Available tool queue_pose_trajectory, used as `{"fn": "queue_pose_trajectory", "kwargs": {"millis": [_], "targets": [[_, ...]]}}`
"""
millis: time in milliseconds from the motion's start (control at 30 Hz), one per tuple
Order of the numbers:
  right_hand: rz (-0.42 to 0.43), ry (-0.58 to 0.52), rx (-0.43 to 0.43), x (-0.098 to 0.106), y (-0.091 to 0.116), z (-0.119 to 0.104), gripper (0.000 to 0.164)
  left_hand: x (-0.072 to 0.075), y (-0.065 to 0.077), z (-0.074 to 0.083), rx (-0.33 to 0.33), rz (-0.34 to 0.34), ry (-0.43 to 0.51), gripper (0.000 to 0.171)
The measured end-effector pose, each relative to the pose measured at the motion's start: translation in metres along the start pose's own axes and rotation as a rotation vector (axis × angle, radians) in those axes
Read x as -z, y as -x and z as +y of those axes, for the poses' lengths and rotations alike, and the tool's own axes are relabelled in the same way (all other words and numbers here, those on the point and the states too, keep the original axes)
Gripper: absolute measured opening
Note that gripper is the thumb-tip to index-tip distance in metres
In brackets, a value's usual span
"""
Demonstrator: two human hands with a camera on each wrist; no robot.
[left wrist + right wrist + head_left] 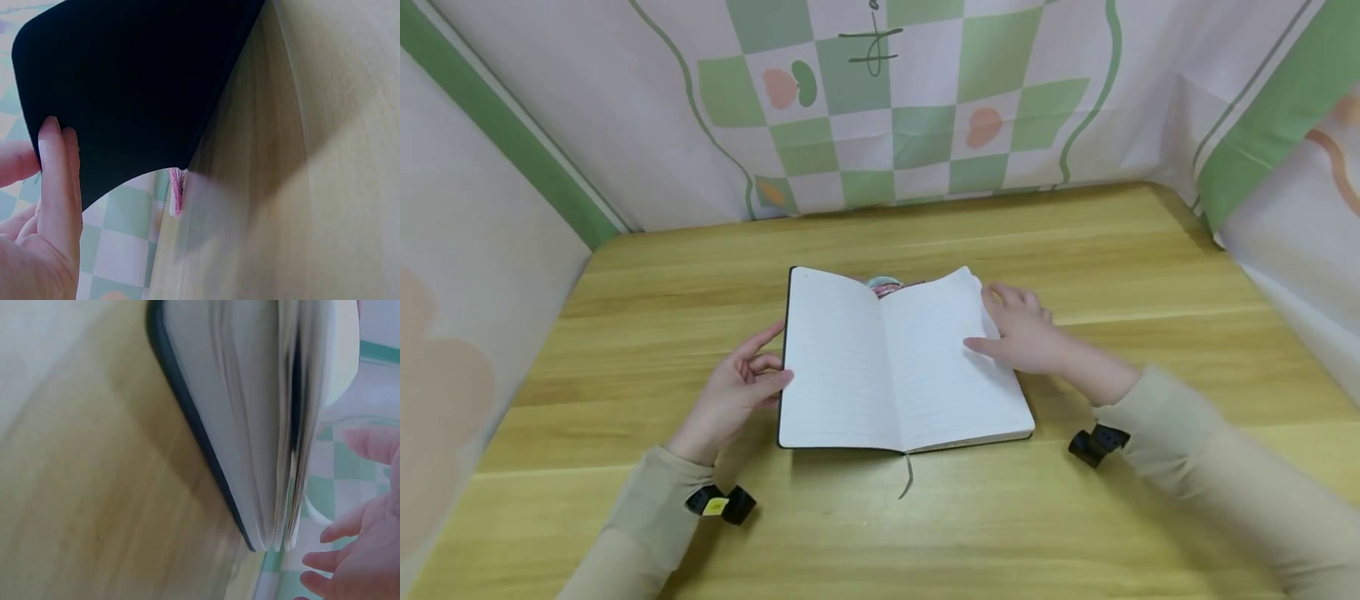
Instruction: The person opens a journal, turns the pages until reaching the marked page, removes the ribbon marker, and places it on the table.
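An open notebook (842,367) with pale lined pages and a dark cover (144,81) lies near the middle of the table. On its left edge my left hand (733,396) pinches the cover, thumb on the page side and fingers on the outer side, with that half tilted up off the table. My right hand (1022,329) is at the right page's outer edge, its thumb over the page. The fingers (340,530) are spread loosely beside the page stack (250,425); whether they touch a sheet I cannot tell. The upper right page corner curls upward.
A thin ribbon marker (907,477) hangs from the notebook's spine onto the wooden table (865,542). Behind the notebook, a small pink and pale green thing (886,286) is mostly hidden. A checked green and white curtain (917,92) borders the table's far edge.
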State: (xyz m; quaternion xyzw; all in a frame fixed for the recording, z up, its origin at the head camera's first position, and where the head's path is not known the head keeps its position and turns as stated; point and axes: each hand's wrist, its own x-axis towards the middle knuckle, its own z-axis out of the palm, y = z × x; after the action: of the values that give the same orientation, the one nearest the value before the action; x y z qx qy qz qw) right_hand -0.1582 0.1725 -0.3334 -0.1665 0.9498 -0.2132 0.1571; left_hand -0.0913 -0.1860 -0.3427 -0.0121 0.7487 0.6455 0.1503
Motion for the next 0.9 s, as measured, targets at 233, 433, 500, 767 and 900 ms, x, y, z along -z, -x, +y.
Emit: {"fn": "queue_pose_trajectory", "kwargs": {"millis": [233, 433, 500, 767, 900], "targets": [[0.065, -0.053, 0.078, -0.003, 0.009, -0.006, 0.076, 0.0, 0.001, -0.002, 0.004, -0.003, 0.015, 0.067], [0.136, -0.071, 0.22, -0.006, 0.02, -0.009, 0.064, -0.001, 0.001, -0.002, 0.001, 0.001, 0.027, 0.067], [0.158, -0.078, 0.259, -0.007, 0.024, -0.011, 0.061, -0.001, 0.001, -0.002, -0.001, 0.002, 0.026, 0.066], [0.063, -0.457, 0.236, -0.004, 0.039, -0.03, 0.06, 0.001, 0.0, -0.002, -0.003, 0.002, 0.03, 0.066], [-0.022, -0.649, 0.272, -0.006, 0.041, -0.042, 0.059, 0.001, 0.0, -0.002, -0.004, -0.001, 0.032, 0.067]]}}
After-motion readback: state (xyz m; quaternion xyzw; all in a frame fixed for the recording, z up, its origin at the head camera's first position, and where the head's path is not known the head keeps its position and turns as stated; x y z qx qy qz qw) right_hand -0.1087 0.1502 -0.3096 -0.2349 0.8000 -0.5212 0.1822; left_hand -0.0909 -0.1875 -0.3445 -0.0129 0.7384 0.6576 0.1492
